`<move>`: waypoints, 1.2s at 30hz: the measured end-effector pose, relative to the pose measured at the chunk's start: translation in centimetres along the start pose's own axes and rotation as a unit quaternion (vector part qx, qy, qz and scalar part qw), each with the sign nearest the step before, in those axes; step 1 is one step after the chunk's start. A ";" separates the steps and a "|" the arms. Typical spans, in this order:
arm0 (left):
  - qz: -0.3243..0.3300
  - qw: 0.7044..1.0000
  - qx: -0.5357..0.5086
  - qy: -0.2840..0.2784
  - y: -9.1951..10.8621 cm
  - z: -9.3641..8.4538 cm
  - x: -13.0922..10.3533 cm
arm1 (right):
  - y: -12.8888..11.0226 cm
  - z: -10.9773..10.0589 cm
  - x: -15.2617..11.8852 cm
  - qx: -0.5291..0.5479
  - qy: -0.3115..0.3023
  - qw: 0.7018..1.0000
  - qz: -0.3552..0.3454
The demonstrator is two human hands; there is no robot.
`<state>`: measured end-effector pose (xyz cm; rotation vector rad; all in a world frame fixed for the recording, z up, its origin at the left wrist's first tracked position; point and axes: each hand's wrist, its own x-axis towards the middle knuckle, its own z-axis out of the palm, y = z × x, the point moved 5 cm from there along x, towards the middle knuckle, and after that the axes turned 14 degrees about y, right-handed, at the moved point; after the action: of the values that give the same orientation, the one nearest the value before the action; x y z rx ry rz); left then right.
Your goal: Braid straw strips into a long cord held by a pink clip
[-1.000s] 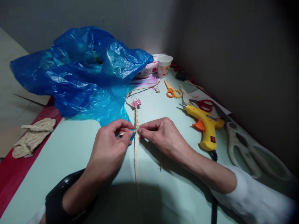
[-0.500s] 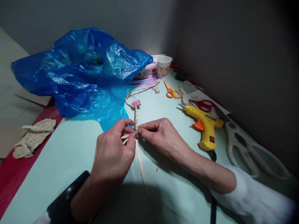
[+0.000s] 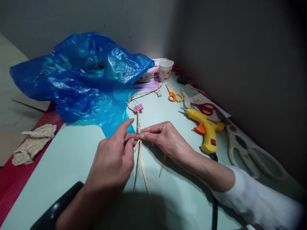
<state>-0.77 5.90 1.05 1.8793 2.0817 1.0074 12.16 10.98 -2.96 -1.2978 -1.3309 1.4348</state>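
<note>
A narrow braid of pale straw-like strips runs toward me from a pink binder clip. My right hand pinches the braid's near end between thumb and fingers. Below that pinch, loose flat strips fan out over the table. My left hand is just left of the braid, its index finger raised and thumb apart. One of its other fingers reaches to the pinched spot, and a strip passes close behind the thumb. What its lower fingers touch is partly hidden.
A blue plastic bag spreads at the back left. At the right lie a yellow glue gun, large scissors, red-handled scissors and orange scissors. A paper cup stands behind. A woven straw piece lies left.
My left hand has drawn back slightly down and left, its index finger lifting off. A strip formerly at that hand now hangs beside the other one. My right hand keeps its pinch.
</note>
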 end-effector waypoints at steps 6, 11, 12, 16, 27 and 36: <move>-0.089 0.989 -0.114 -0.022 -1.1 0.5 1.1 | 0.4 0.6 0.4 0.058 -0.026 0.997 0.036; -0.221 0.933 -0.263 -0.105 -1.7 2.2 0.9 | 0.4 0.3 0.4 0.070 -0.034 0.996 0.047; -0.233 0.918 -0.285 -0.147 -1.7 2.6 0.8 | 0.4 0.3 0.4 0.075 -0.044 0.995 0.051; -0.230 0.902 -0.291 -0.222 -1.8 3.0 0.9 | 0.3 0.1 0.4 0.084 -0.075 0.992 0.063; -0.243 0.911 -0.289 -0.167 -2.0 3.1 0.8 | -0.6 -0.6 0.4 -0.078 -0.060 0.995 -0.028; -0.280 0.888 -0.331 -0.156 -2.3 4.2 0.8 | -1.3 -0.5 -0.1 -0.168 -0.038 0.977 -0.122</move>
<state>-0.62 8.19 -3.20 0.9485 1.6313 0.9961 12.59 11.16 -1.61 -1.2439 -1.7762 1.1316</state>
